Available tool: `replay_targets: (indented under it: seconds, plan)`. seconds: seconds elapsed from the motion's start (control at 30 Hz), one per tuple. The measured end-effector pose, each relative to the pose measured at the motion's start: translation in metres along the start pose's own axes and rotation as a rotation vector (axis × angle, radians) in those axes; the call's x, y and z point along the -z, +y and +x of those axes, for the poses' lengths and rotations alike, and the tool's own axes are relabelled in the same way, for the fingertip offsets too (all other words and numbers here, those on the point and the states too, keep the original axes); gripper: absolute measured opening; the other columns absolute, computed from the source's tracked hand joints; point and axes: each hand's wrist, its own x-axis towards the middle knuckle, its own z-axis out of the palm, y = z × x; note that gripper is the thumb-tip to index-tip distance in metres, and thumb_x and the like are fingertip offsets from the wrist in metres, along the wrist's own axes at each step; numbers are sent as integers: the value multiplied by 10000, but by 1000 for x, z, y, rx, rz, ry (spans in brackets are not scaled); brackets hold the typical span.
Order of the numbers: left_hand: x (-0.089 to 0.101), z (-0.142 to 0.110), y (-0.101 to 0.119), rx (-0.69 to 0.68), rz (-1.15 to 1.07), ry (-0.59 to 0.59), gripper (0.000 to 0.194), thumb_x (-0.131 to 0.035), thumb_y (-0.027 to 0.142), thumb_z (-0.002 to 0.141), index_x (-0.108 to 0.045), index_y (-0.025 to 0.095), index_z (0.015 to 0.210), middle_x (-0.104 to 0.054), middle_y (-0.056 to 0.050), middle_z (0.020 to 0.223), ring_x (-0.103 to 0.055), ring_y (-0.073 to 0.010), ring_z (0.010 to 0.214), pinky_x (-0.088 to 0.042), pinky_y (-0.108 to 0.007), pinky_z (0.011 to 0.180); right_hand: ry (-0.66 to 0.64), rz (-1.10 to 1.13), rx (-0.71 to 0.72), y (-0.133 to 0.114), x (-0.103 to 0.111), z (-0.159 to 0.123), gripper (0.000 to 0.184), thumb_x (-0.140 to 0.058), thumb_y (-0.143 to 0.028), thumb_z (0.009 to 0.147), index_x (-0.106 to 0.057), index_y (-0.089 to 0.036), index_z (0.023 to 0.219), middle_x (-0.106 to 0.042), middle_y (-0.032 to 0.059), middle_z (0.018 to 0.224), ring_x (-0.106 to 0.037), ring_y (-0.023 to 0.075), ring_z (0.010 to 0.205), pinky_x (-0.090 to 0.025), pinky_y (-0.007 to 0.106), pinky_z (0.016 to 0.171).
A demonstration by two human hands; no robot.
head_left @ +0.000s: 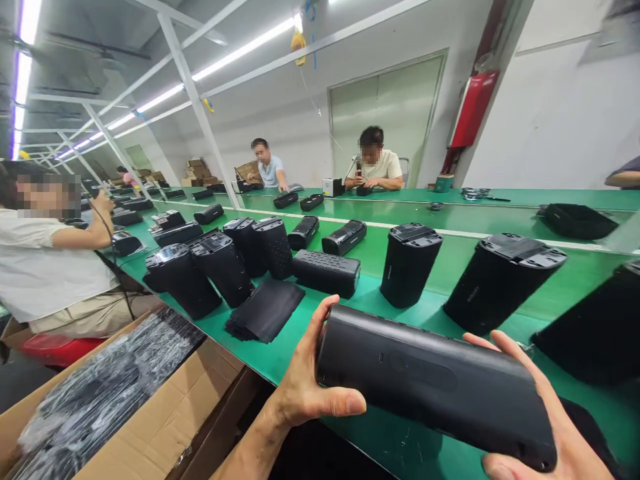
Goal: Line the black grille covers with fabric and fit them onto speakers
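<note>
Across both palms lies a long black speaker casing (435, 387) with rounded edges. A small port slot and a shallow oval panel show on the side facing me. My left hand (315, 380) grips its left end, thumb along the near lower side and fingers over the end. Round the right end is my right hand (555, 413), fingertips at the far top edge and thumb beneath. The casing is held tilted, above the front edge of the green bench (370, 300). Just beyond it, a stack of black mesh sheets (265, 310) lies on the bench.
Several black casings stand upright, among them one at centre right (411, 267); another casing (327, 272) lies flat. At lower left, an open carton (150, 413) holds plastic-wrapped parts. One co-worker (55, 260) sits at left; two others work across the bench.
</note>
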Motion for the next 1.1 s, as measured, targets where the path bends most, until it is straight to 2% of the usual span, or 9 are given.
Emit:
replay_targets:
  seconds: [0.1,0.27,0.4,0.5,0.63,0.73,0.87,1.0,1.1]
  plan:
    - [-9,8,1,24,5,-52,1255,-998,360,672,-239,367,1671,-614,-99,1457,-646,-355,1294,-544,-432,1062,58,9,-72,-6,7,-13,1277,-767,-925,613,-255,-444,1679,-471,49,1666,-498,461,1460,-426,593,1191]
    - [-22,21,-2,129,34,-192,1333,-1027,418,651,-185,383,1684,-600,-125,1446,-668,-340,1253,-569,-423,1032,178,39,-173,-7,21,-36,1112,-815,-803,641,-381,-447,1601,-532,31,1598,-566,427,1403,-537,505,1083]
    - [-34,35,-6,199,134,-334,1437,-1039,384,632,-77,425,1698,-537,-143,1503,-663,-346,1259,-581,-435,1021,240,139,-193,11,36,-59,1141,-850,-741,647,-366,-400,1622,-520,65,1619,-616,412,1368,-616,437,996]
    - [-52,50,-7,226,184,-417,1408,-1018,332,662,-75,408,1704,-556,-145,1490,-654,-373,1277,-597,-445,991,263,118,-126,32,51,-79,1153,-886,-655,663,-338,-381,1639,-542,78,1606,-645,391,1348,-633,401,986]
    - [-87,67,-7,225,189,-511,1322,-1019,314,646,-212,396,1690,-581,-120,1499,-627,-398,1330,-565,-484,1072,336,81,-122,45,70,-111,1153,-910,-609,675,-324,-370,1640,-516,84,1618,-607,369,1399,-597,357,1035]
    - [-115,80,-11,231,221,-571,1296,-1023,345,634,-262,415,1681,-596,-104,1495,-609,-430,1356,-554,-529,1095,421,219,-200,43,79,-135,1179,-901,-684,664,-323,-353,1637,-497,108,1624,-599,391,1393,-544,437,1109]
    - [-164,100,-21,246,278,-651,1216,-984,442,685,-291,392,1684,-582,-129,1533,-631,-451,1317,-548,-597,1091,580,427,-246,41,83,-155,1189,-874,-723,674,-302,-332,1640,-583,137,1543,-627,430,1340,-533,555,1094]
    - [-216,111,-34,247,221,-723,1031,-889,458,830,-311,368,1679,-568,-149,1555,-685,-360,1240,-565,-558,1082,858,600,-265,40,89,-168,1073,-836,-693,711,-349,-321,1591,-571,136,1550,-616,422,1350,-522,556,1111]
    - [-240,107,-42,292,218,-747,991,-855,463,873,-287,393,1683,-555,-164,1553,-728,-304,1126,-585,-534,1039,1019,455,-317,37,100,-181,1005,-807,-678,759,-366,-319,1587,-587,131,1518,-611,413,1343,-559,523,1072]
